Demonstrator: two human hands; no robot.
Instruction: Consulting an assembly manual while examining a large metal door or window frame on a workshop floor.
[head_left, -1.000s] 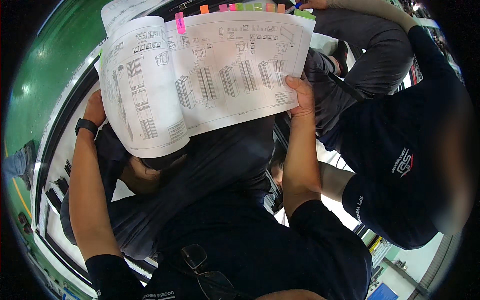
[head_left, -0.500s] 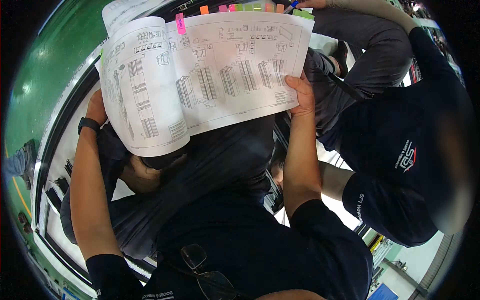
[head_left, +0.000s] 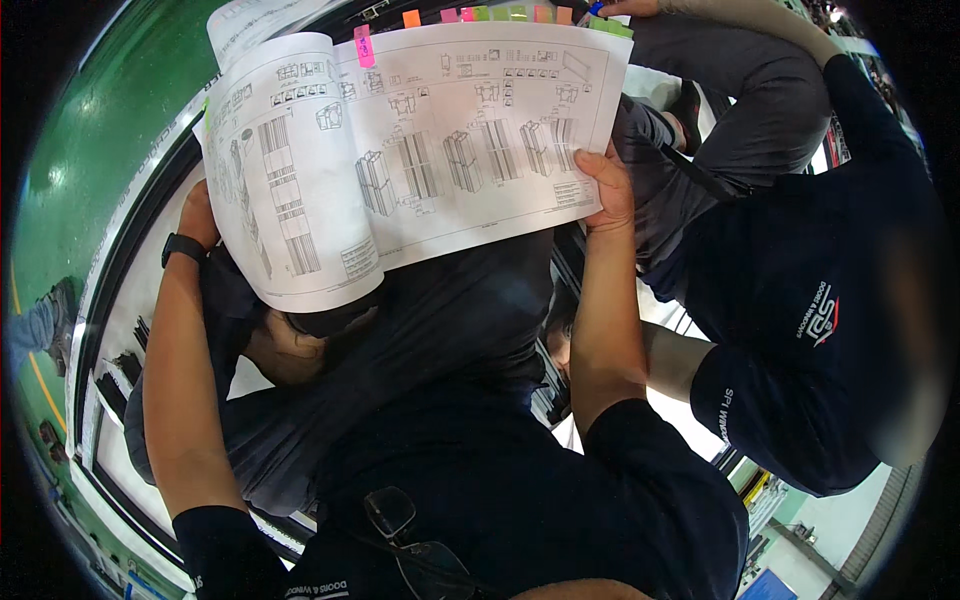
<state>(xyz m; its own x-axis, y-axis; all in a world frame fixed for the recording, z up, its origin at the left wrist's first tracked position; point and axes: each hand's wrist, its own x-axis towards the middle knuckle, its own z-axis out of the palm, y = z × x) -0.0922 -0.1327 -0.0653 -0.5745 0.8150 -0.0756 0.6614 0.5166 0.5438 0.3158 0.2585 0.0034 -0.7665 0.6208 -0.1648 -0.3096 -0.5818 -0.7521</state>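
A booklet of technical drawings (head_left: 470,225) lies spread over my lap, with its left page curling up and over. Line drawings of profiles and sections cover both pages. My right hand (head_left: 608,187) grips the lower right edge, thumb on top of the page and fingers beneath. At the left edge, my left hand (head_left: 199,215) reaches behind the curled page; its fingers are hidden by the paper. A black watch (head_left: 184,248) is on that wrist. Coloured sticky tabs (head_left: 500,14) stick out along the top edge, and a pink tab (head_left: 363,46) hangs onto the page.
A co-worker in dark clothes (head_left: 790,270) sits close on my right, one hand (head_left: 625,8) at the booklet's top right corner by something blue. A black frame (head_left: 100,260) curves along the left. Another person's leg (head_left: 45,325) stands on the green floor (head_left: 110,120). Glasses (head_left: 415,540) hang on my shirt.
The booklet and both hands sit very slightly further right in the picture. The grip and the pages look the same.
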